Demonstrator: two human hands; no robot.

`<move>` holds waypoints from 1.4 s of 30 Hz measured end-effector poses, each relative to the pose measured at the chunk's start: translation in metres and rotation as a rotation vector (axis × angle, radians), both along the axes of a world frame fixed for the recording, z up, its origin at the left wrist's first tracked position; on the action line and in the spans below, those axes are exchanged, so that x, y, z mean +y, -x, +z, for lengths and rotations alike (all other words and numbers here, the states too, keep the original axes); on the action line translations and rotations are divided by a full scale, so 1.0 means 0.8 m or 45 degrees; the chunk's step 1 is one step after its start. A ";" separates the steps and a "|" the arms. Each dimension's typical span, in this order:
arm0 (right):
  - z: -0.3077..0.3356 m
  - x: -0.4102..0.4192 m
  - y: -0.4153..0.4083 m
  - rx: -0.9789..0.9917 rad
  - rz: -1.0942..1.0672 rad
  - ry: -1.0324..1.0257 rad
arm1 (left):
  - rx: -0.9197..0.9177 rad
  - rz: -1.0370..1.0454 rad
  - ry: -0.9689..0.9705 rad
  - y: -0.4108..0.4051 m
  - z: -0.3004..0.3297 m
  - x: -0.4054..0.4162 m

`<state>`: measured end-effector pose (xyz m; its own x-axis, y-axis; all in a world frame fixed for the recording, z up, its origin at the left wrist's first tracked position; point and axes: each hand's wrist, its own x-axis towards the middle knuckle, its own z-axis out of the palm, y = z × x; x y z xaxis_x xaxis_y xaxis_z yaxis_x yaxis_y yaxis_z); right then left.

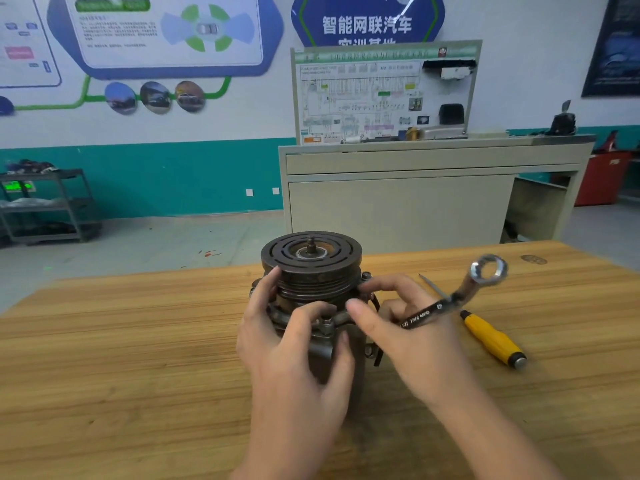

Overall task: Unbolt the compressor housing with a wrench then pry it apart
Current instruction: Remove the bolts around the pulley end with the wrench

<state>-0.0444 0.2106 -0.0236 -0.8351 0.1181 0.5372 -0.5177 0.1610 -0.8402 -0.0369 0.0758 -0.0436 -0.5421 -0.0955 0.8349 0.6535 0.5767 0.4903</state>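
Compressor [313, 306] upright on the wooden bench [138, 341], pulley end up, between the two hands. Left hand [294, 348] curled round the housing, thumb on its near side, fingers on the pulley's edge, probably steadying against turning force. Right hand [398, 327] gripping the black shank of the ring wrench [453, 299], forefinger and thumb reaching to the flange just under the pulley, beside a bolt head [326, 320] at the left fingertips. Wrench's far ring raised clear of the bench, past the right knuckles; near end hidden behind the fingers (whether seated on a bolt, cannot tell). Yellow-handled screwdriver [491, 337] lying just beyond the right hand, likely kept close for prying. No containers near either hand.
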 end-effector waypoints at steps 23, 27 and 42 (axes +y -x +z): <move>0.020 0.011 -0.007 0.156 -0.055 0.094 | -0.007 -0.056 -0.072 -0.004 0.004 -0.001; 0.023 0.004 -0.018 0.097 0.102 0.003 | 0.001 -0.010 -0.006 -0.005 0.006 -0.003; 0.017 -0.014 -0.039 0.142 0.104 0.708 | -1.294 0.632 0.376 0.075 -0.019 -0.165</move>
